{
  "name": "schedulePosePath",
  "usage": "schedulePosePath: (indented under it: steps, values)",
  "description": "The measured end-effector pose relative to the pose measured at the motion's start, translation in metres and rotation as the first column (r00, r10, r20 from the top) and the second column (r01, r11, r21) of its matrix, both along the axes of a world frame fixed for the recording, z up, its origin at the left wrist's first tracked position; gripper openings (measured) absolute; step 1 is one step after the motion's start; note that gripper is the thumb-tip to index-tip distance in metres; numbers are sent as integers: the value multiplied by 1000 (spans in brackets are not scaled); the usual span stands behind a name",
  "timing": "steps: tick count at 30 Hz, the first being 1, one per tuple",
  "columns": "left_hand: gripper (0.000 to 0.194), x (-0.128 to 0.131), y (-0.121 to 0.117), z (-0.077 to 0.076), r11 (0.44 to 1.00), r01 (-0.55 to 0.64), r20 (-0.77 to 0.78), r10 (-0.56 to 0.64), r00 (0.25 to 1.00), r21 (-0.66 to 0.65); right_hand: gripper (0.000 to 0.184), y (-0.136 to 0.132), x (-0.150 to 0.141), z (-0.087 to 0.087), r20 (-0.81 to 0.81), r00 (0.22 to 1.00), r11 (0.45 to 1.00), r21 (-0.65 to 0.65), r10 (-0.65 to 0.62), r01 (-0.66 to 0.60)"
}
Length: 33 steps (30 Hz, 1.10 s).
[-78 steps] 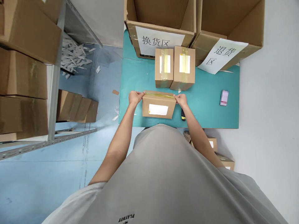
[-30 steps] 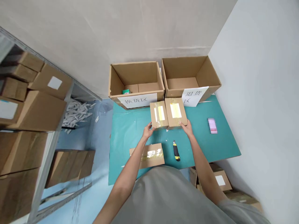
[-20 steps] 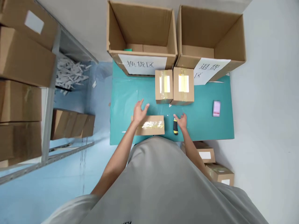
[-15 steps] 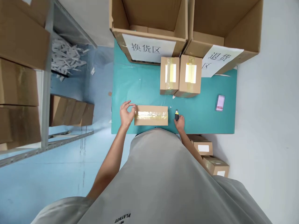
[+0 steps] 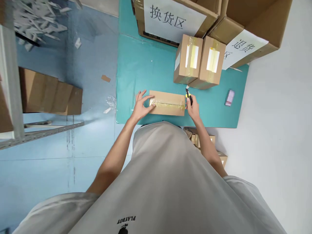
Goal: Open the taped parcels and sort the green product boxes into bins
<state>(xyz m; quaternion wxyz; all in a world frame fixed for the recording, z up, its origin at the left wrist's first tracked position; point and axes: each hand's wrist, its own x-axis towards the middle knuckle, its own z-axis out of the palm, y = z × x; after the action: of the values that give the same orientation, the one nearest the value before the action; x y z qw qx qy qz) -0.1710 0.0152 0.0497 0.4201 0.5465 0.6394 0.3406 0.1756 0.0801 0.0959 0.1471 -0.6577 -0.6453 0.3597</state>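
A long cardboard box [image 5: 167,98] lies near the front edge of the teal table, with clear tape along its top. At its left end is my left hand [image 5: 141,105], thumb and forefinger apart over the box's top, the other fingers stretched out. My right hand [image 5: 193,109] is closed around a black and yellow utility knife [image 5: 189,96], just beside the box's right end. The knife points away from me. A dark line runs along the tape; whether it is a cut or the box's seam, I cannot tell.
Two taped boxes [image 5: 188,60] with labels stand behind on the teal table [image 5: 136,68]. Large open cartons with paper signs [image 5: 174,18] are at the back. A phone-like item [image 5: 229,97] lies to the right. More cartons [image 5: 50,94] stand on the left.
My view has shifted and turned. My right hand has brought the knife up to the box's right end. My left hand now spreads over the box's left end, where it had been pinching its edge.
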Motion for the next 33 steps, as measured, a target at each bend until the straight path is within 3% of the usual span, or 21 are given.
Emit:
schedulePosePath:
  steps: [3, 6, 10, 13, 16, 25, 33]
  values:
    - [73, -11, -1, -13, 994, 108, 51, -107, 993, -28, 63, -3, -32, 26, 62, 955, 956, 22, 290, -292]
    - [79, -19, -7, -26, 982, 180, 122, -171, 978, -59, 59, -8, -65, 39, 147, 829, 839, -15, 540, -544]
    - [82, -21, -15, -34, 970, 234, 223, -214, 951, -64, 53, -10, -100, 45, 315, 634, 699, -162, 706, -697]
    - [87, -19, -17, -36, 968, 245, 270, -224, 936, -46, 52, -8, -118, 47, 398, 521, 632, -234, 756, -739]
    - [87, -18, -16, -37, 969, 242, 294, -220, 930, -40, 51, -3, -126, 49, 444, 456, 598, -261, 771, -758]
    - [85, -16, -16, -41, 966, 253, 305, -229, 925, -43, 47, 5, -131, 54, 458, 427, 592, -314, 779, -743]
    - [89, -18, -18, -37, 961, 266, 286, -234, 929, -78, 52, 11, -144, 80, 489, 305, 530, -429, 817, -732]
